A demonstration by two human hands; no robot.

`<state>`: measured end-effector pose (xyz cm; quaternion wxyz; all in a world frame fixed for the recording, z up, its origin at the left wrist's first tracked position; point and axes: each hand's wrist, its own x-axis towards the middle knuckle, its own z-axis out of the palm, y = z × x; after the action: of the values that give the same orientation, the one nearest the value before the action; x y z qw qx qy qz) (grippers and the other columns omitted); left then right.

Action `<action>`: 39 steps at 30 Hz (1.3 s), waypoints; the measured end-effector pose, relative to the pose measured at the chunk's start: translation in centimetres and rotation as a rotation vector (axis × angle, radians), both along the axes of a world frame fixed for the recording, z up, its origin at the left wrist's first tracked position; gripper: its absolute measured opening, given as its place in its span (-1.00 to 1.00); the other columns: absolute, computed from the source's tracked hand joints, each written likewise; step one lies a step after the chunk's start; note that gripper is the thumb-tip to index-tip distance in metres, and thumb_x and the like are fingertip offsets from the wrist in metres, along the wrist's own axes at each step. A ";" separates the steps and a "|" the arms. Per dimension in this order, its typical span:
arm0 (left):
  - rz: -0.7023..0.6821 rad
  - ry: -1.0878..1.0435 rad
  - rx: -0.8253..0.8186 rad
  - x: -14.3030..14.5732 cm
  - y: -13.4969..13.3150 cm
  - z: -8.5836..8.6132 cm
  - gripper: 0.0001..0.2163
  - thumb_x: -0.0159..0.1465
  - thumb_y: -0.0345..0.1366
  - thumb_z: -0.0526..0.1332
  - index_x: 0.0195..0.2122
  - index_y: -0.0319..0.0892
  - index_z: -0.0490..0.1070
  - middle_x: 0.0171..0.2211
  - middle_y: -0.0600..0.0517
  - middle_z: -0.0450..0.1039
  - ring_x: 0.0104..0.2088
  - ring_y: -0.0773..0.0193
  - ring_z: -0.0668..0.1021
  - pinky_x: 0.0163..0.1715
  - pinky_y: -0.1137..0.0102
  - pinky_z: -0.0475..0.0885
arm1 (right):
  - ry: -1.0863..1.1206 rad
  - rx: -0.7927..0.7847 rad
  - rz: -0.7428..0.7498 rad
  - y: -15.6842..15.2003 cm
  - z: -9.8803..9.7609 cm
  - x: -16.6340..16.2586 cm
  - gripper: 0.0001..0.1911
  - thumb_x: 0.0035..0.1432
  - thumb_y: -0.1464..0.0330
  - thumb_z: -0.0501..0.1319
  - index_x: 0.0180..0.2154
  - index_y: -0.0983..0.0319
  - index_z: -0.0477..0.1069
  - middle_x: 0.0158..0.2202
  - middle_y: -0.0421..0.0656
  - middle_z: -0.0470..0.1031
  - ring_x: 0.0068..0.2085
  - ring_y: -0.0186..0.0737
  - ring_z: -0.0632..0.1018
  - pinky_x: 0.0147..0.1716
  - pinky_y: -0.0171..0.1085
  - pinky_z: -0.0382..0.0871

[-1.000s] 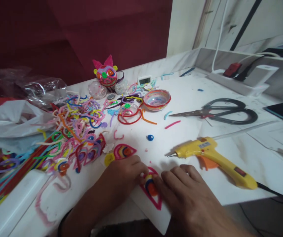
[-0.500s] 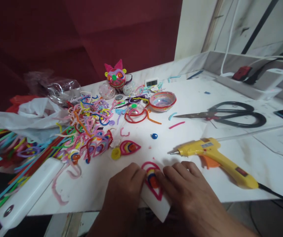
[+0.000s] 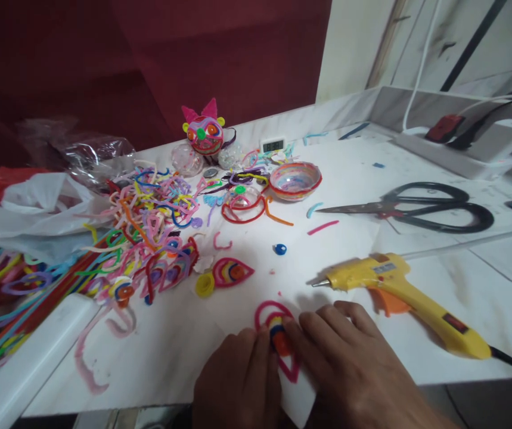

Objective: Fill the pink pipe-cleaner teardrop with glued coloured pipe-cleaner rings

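A teardrop shape of coiled pipe cleaners (image 3: 278, 336), pink outside with yellow, blue and orange inside, lies on a white card at the table's front edge. My left hand (image 3: 240, 384) presses on its left side with the fingers held together. My right hand (image 3: 349, 363) pinches its right side with thumb and forefinger. A finished teardrop (image 3: 232, 271) with a yellow coil (image 3: 204, 284) lies just beyond. A yellow glue gun (image 3: 399, 292) rests on the table to the right of my right hand.
A heap of coloured pipe cleaners (image 3: 143, 226) fills the left side, beside plastic bags (image 3: 36, 208). Black scissors (image 3: 421, 207) lie at the right. A striped bowl (image 3: 295, 180), a pink-eared ball figure (image 3: 204, 132), a small clock (image 3: 272, 145) and a power strip (image 3: 456, 156) stand at the back.
Both hands have slid back towards the table's front edge while staying on the teardrop. The view has shifted slightly.
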<state>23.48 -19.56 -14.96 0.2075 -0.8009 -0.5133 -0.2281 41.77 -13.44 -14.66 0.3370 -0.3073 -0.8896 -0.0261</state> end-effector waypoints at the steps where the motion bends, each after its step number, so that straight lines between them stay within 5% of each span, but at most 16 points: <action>1: -0.001 -0.004 0.010 0.0 0.0 -0.1 -0.86 0.32 -0.40 0.15 -0.16 -0.25 0.48 -0.25 -0.12 0.56 -0.30 0.23 0.60 -0.28 0.41 0.54 | 0.002 0.002 0.003 0.0 0.0 0.0 -0.54 0.43 0.31 -0.17 -0.21 0.32 0.46 -0.40 -0.16 0.39 -0.39 -0.19 0.29 -0.32 -0.14 0.08; 8: -0.037 -0.018 0.044 0.1 0.5 -0.4 -0.84 0.31 -0.42 0.16 -0.15 -0.36 0.48 -0.31 -0.16 0.58 -0.36 0.19 0.59 -0.34 0.35 0.51 | -0.011 -0.043 0.036 0.3 1.3 0.1 -0.50 0.45 0.31 -0.20 -0.23 0.30 0.48 -0.40 -0.17 0.45 -0.39 -0.21 0.30 -0.29 -0.16 0.12; 13: -0.090 0.021 0.051 0.1 0.3 -0.6 -0.88 0.29 -0.44 0.17 -0.23 -0.26 0.49 -0.27 -0.12 0.59 -0.30 0.18 0.60 -0.27 0.33 0.49 | -0.007 -0.024 0.034 0.3 1.3 0.0 -0.49 0.44 0.31 -0.19 -0.28 0.30 0.49 -0.41 -0.16 0.44 -0.39 -0.20 0.29 -0.30 -0.14 0.13; 21: 0.029 0.058 0.067 0.1 -0.7 -2.2 -0.85 0.24 -0.38 0.23 -0.21 -0.28 0.53 -0.18 -0.18 0.58 -0.24 0.08 0.59 -0.26 0.26 0.47 | 0.020 -0.029 0.023 -0.1 -0.1 0.0 -0.61 0.41 0.34 -0.10 -0.17 0.35 0.46 -0.38 -0.14 0.41 -0.36 -0.18 0.30 -0.27 -0.12 0.11; 35: -0.018 0.090 0.107 0.5 -0.6 -1.6 -0.88 0.18 -0.46 0.26 -0.24 -0.27 0.51 -0.18 -0.15 0.58 -0.21 0.07 0.57 -0.24 0.24 0.46 | 0.047 -0.127 0.066 -0.4 0.7 0.9 -0.61 0.42 0.35 -0.13 -0.06 0.33 0.43 -0.34 -0.12 0.40 -0.32 -0.15 0.30 -0.27 -0.14 0.10; 39: 0.068 -0.010 0.058 0.7 -0.7 -2.0 -0.88 0.22 -0.41 0.24 -0.23 -0.26 0.52 -0.20 -0.15 0.58 -0.21 0.07 0.57 -0.22 0.25 0.46 | 0.056 -0.181 0.077 -0.3 1.0 0.7 -0.67 0.41 0.38 -0.08 -0.05 0.32 0.42 -0.31 -0.12 0.40 -0.31 -0.16 0.29 -0.24 -0.15 0.11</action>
<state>24.17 -20.30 -17.00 0.2355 -0.7755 -0.5343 -0.2399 42.47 -13.72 -13.67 0.3333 -0.3024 -0.8898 0.0758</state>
